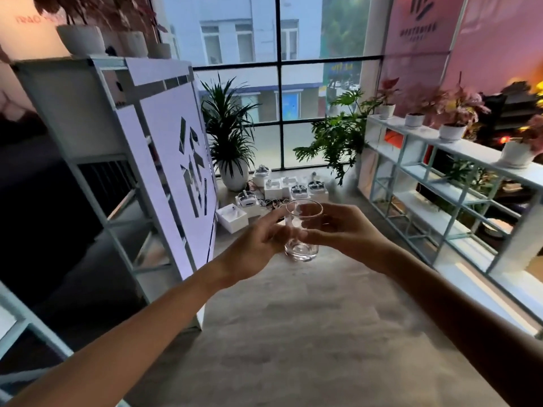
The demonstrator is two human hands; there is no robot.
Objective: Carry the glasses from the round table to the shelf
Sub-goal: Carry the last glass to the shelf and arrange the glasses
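The glass [302, 248] is dead centre of your view, upright and empty, held in the air above the floor [293, 318]. Both hands are on it. Your left hand [258, 237] comes in from 9 o'clock with thumb near the rim and fingers curled against the side. Your right hand [348, 230] wraps it from 3 o'clock.

One white shelf [470, 148] runs along your 2 to 3 o'clock, with plant pots [452, 132] on its top board and open bays below. Another shelf [58, 107] stands at 9 to 10 o'clock, a white cut-out panel [170, 136] leaning against it. At 12 o'clock is the window [279, 83], with small boxes [273, 188] on the floor beneath it.

By the look of it you are mid-carry: this glass is off the round table, which is out of view, and not yet set down. I can make out no glasses on either shelf. How many wait on the table cannot be told from here.
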